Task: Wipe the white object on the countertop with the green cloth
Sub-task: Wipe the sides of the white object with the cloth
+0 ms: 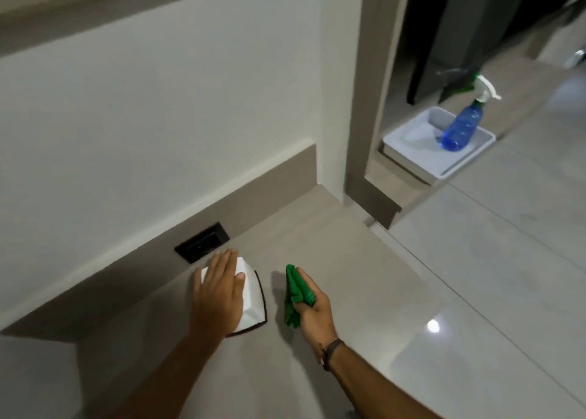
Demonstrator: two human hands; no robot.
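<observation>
White object [252, 298], dark-edged, lies under flat open left hand [218, 291]; right hand [312, 310] grips bunched green cloth [295, 295].

The left hand [218, 295] hides most of the white object [252, 301], and both forearms are cut off at six o'clock.

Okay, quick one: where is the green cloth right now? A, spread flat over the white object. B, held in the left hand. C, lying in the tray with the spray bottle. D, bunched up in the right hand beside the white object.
D: the green cloth is bunched in the right hand, apart from the white object, which the left hand rests flat on.
</observation>
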